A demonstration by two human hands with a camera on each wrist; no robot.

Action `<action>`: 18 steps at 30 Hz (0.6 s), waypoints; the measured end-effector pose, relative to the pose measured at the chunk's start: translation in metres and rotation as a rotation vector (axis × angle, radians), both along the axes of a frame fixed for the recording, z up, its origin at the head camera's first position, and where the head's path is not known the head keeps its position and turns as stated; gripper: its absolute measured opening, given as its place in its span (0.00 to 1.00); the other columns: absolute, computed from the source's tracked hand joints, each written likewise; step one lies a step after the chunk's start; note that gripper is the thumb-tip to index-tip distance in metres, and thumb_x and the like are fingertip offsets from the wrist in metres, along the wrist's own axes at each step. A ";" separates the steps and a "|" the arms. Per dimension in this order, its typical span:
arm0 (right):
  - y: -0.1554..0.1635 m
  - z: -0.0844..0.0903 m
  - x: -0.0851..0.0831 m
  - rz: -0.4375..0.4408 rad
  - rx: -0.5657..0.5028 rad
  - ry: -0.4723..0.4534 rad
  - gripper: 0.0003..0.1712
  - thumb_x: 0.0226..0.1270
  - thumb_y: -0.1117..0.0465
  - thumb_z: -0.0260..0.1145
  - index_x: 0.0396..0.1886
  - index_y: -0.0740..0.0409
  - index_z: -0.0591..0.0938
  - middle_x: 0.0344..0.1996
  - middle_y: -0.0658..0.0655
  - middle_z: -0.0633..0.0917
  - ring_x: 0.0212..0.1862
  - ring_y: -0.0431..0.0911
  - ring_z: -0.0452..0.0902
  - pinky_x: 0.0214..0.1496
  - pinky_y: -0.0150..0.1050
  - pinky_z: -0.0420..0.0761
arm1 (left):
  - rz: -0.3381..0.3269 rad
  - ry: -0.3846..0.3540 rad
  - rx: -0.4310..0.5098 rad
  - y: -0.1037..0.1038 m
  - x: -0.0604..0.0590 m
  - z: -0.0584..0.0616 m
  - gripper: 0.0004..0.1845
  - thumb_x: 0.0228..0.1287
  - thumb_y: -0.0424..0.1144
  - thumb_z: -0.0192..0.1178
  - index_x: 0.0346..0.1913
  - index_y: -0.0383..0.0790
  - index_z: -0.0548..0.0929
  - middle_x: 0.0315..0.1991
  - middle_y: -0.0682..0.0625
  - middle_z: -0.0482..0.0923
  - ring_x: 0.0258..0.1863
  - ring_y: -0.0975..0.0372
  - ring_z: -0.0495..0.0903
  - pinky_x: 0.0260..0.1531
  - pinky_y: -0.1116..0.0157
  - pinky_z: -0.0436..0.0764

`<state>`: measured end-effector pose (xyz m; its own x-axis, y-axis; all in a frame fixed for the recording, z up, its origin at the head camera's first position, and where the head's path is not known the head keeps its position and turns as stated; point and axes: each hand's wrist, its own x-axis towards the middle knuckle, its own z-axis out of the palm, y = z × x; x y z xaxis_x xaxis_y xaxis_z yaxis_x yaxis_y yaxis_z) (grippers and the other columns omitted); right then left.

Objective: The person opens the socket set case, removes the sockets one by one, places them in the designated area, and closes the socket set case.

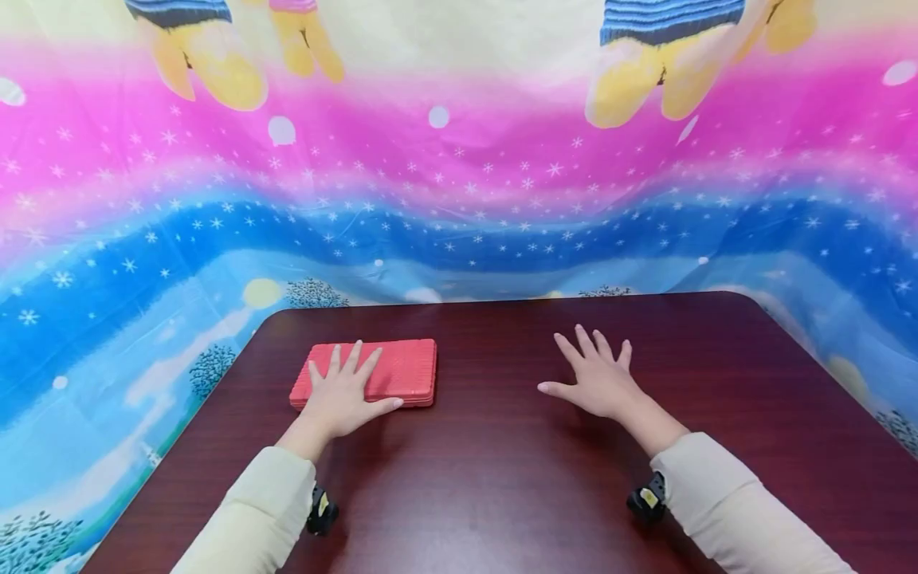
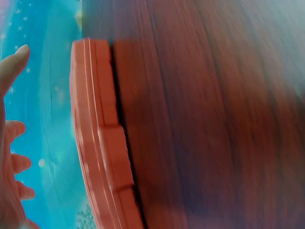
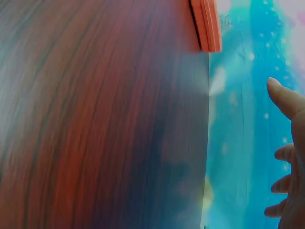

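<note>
A: Head view?
B: My left hand lies flat, fingers spread, on the ribbed red case; my right hand rests splayed, empty, on the glossy wood-grain table.

A: Wrist views?
B: The case's layered rectangular edge; the right shows straight fingers.

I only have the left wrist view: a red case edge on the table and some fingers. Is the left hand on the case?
Observer: Yes, the left hand rests flat on the red case, fingers spread over its near left part.
Operator: Where is the other hand?
Observer: The right hand is open, fingers spread, over bare table, well apart from the case.
Operator: How does the case lie?
Observer: Flat and closed, long side facing the person, near the table's far left corner.
</note>
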<state>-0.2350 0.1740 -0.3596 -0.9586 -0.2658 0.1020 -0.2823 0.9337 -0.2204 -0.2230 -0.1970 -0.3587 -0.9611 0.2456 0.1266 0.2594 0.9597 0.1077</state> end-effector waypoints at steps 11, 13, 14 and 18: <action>-0.047 -0.013 -0.006 0.087 -0.041 0.015 0.52 0.46 0.26 0.49 0.66 0.50 0.53 0.65 0.63 0.49 0.63 0.62 0.40 0.53 0.65 0.31 | 0.052 0.034 -0.001 -0.033 0.006 -0.002 0.50 0.43 0.72 0.47 0.65 0.42 0.55 0.64 0.36 0.46 0.60 0.38 0.40 0.47 0.35 0.35; -0.055 -0.015 -0.007 0.102 -0.047 0.008 0.51 0.46 0.27 0.50 0.66 0.49 0.52 0.65 0.63 0.48 0.63 0.61 0.39 0.53 0.65 0.31 | 0.060 0.037 0.004 -0.037 0.006 -0.003 0.50 0.43 0.72 0.48 0.65 0.41 0.55 0.64 0.36 0.46 0.60 0.38 0.40 0.47 0.35 0.35; -0.059 -0.016 -0.007 0.105 -0.042 0.007 0.51 0.47 0.27 0.50 0.66 0.49 0.52 0.65 0.62 0.49 0.63 0.61 0.40 0.53 0.65 0.32 | 0.065 0.038 0.004 -0.040 0.005 -0.003 0.50 0.43 0.72 0.48 0.65 0.41 0.55 0.64 0.35 0.46 0.60 0.38 0.40 0.47 0.35 0.35; -0.072 -0.022 -0.010 0.113 -0.037 -0.006 0.50 0.47 0.29 0.51 0.66 0.48 0.52 0.65 0.61 0.49 0.64 0.60 0.40 0.54 0.65 0.32 | 0.083 0.035 0.008 -0.048 0.004 -0.005 0.50 0.43 0.71 0.48 0.65 0.40 0.55 0.64 0.35 0.46 0.60 0.37 0.41 0.47 0.35 0.34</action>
